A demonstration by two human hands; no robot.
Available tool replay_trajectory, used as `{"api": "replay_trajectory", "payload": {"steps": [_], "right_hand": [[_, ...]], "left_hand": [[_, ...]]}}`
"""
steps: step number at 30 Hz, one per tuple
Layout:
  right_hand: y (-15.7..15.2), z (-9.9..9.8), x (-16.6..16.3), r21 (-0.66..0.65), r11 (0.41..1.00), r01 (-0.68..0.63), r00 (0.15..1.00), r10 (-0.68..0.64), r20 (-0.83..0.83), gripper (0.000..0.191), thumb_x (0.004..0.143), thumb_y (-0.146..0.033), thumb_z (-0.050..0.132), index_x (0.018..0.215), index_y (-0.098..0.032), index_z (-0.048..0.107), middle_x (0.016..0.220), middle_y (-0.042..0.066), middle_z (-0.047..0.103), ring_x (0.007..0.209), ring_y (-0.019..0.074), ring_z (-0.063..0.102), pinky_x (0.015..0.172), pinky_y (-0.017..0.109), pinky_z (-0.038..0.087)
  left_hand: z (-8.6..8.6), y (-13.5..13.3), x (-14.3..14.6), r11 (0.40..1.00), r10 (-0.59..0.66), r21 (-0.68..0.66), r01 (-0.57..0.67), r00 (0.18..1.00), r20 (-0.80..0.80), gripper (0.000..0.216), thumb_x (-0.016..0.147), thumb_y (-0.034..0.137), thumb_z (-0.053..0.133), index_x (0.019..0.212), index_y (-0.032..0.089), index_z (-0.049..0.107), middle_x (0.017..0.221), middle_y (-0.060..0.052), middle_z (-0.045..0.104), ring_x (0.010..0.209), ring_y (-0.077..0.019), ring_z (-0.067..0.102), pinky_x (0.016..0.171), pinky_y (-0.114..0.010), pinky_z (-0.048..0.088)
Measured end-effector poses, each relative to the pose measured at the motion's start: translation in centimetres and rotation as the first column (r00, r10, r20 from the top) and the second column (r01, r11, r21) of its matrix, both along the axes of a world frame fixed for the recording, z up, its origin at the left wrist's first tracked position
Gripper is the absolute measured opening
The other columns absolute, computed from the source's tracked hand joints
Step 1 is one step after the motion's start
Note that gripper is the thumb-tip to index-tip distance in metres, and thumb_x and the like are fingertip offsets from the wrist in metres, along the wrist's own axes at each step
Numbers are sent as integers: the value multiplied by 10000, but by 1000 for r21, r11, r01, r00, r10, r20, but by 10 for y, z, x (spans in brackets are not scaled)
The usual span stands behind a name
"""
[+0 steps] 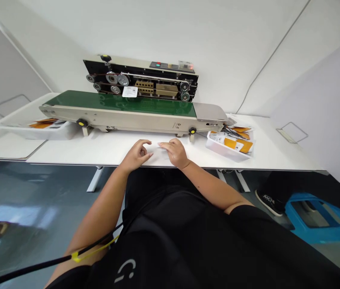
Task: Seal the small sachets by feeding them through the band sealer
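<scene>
My left hand is over the white table near its front edge. Its thumb and fingers are apart and curved, with nothing between them. Close beside it on the right, my right hand has its fingers together on a small flat white piece, mostly hidden under the fingertips, so its kind is unclear. Behind both hands stands a band sealer with a green conveyor belt. A white printed packet stands upright at the sealer's heating blocks, above the belt.
A white bin with several orange and white packets is to the right, under the conveyor's metal end plate. Another white bin with packets stands at the left. A blue plastic stool and a person's shoe are at the lower right.
</scene>
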State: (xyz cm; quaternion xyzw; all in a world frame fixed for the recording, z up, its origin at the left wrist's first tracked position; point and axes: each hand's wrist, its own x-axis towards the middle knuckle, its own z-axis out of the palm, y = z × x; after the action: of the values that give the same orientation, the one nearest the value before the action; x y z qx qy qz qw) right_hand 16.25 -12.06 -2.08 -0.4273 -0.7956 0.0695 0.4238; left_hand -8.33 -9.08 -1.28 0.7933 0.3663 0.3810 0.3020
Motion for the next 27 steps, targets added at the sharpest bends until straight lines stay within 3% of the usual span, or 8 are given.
{"api": "replay_trajectory", "payload": {"steps": [3,6,12,16,19,22,27], "right_hand": [[-2,1,0,2,996,-93,995,93,-45,388,1076,-279,389,1204,-271,755,1152,83,781,1004,245,677,1005,424,556],[-3,1,1,-12,992,-128,986,125,-114,363,1069,-314,404,1193,-241,737,1114,92,779,1003,232,700,986,394,572],[-8,1,4,-163,979,-126,974,91,-208,347,1055,-319,420,1210,-270,726,1259,65,764,1204,220,704,1093,390,537],[-4,-2,4,-239,957,-165,934,74,-349,287,1030,-384,499,1168,-238,705,1190,80,776,1112,225,734,998,372,575],[1,-6,4,-291,941,-173,915,44,-401,278,990,-415,561,1139,-216,685,1068,75,776,990,219,740,893,348,589],[3,-9,5,-313,934,-171,920,38,-390,278,970,-398,575,1129,-212,706,1057,72,769,939,209,728,859,335,581],[4,1,6,-336,926,-169,956,72,-283,308,963,-333,574,1173,-202,759,1144,80,781,927,202,713,858,340,560]], "left_hand": [[1,0,2,996,-86,-8,85,994,-75,477,845,422,770,1262,223,652,1163,-73,716,766,-151,627,714,-288,512],[-3,1,3,994,-110,-31,107,982,-151,295,882,423,727,1107,232,724,1001,-40,760,757,-169,626,729,-295,505],[-5,0,3,995,-99,-10,98,980,-175,250,892,452,719,1003,233,764,912,-26,758,759,-178,642,723,-289,485],[-3,-1,1,992,-92,-95,84,993,-79,289,925,495,674,923,215,748,868,-36,754,795,-195,671,738,-294,503],[-4,-1,-2,987,-35,-155,43,998,49,330,905,527,699,975,205,714,863,-42,743,793,-196,681,736,-297,516],[-4,0,-3,981,-37,-186,58,993,114,342,892,517,719,1033,207,685,811,-22,710,743,-180,668,703,-285,506],[-2,-2,-4,976,-37,-209,61,992,119,287,866,466,747,947,205,657,764,-8,678,689,-160,639,644,-264,474]]}}
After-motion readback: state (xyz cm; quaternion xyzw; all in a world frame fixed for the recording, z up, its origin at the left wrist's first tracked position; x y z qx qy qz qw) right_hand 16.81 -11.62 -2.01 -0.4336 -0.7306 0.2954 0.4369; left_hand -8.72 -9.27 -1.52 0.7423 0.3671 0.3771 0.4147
